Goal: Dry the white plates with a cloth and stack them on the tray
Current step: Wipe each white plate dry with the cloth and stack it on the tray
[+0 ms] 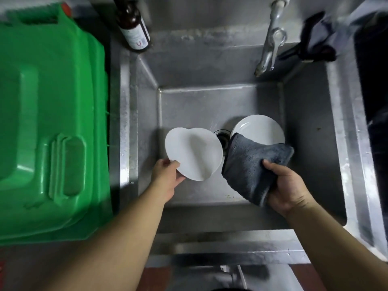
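Plate drying over a scuffed steel sink (144,85)

Left hand (168,175) pinches a white plate (194,153) above the basin; right hand (287,185) grips a grey cloth (249,164); second plate (260,128) lies by the drain; green tray (50,122) sits left.

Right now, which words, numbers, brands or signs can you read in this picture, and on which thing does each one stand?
"U": a single pink mark low on the white label of the dark bottle behind the sink.
The finer print on that label is too blurred to read.
Green tray, white plate, grey cloth, tap: no text visible.
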Demonstrator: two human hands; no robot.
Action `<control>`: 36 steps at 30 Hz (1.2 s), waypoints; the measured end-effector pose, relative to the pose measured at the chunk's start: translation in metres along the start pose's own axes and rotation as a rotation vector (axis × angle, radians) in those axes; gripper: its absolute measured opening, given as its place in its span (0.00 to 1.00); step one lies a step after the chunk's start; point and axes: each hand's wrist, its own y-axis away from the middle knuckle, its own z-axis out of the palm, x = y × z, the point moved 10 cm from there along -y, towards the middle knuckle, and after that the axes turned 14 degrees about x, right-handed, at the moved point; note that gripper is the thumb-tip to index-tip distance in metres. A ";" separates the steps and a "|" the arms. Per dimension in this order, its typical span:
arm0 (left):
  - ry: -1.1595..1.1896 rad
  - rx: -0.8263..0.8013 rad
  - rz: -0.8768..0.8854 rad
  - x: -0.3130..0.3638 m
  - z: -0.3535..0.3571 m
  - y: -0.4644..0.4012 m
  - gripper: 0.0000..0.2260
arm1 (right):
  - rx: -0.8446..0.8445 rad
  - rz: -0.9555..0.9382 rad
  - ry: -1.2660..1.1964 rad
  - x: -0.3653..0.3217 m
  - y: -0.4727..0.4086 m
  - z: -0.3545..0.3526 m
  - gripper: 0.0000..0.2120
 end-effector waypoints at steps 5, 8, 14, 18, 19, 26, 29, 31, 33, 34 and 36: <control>0.033 -0.148 0.015 0.020 -0.016 0.055 0.11 | -0.023 -0.142 -0.023 -0.025 0.057 0.003 0.18; 0.073 -0.214 0.031 0.033 -0.027 0.092 0.13 | -0.095 -0.219 -0.035 -0.039 0.097 0.004 0.17; 0.204 -0.356 0.064 0.058 -0.042 0.171 0.15 | -0.192 -0.314 -0.057 -0.067 0.157 -0.003 0.19; 0.268 -0.449 0.119 0.076 -0.044 0.234 0.17 | -0.246 -0.360 -0.009 -0.096 0.201 0.014 0.25; 0.279 -0.458 0.134 0.079 -0.044 0.249 0.17 | -0.270 -0.404 0.018 -0.106 0.212 0.021 0.24; 0.350 -0.582 0.287 0.098 -0.025 0.343 0.24 | -0.353 -1.395 0.757 -0.149 0.333 0.054 0.15; 0.361 -0.632 0.346 0.104 -0.016 0.375 0.24 | -0.457 -1.771 1.293 -0.111 0.353 0.067 0.30; 0.357 -0.618 0.376 0.105 -0.016 0.384 0.24 | -0.532 -1.733 1.347 -0.108 0.354 0.060 0.34; 0.362 -0.595 0.366 0.100 -0.019 0.387 0.24 | -0.615 -1.684 1.267 -0.119 0.360 0.054 0.29; 0.366 -0.589 0.357 0.097 -0.020 0.388 0.23 | -0.592 -1.728 1.275 -0.126 0.363 0.055 0.26; 0.370 -0.584 0.342 0.091 -0.020 0.390 0.23 | -0.494 -1.864 1.339 -0.137 0.366 0.058 0.25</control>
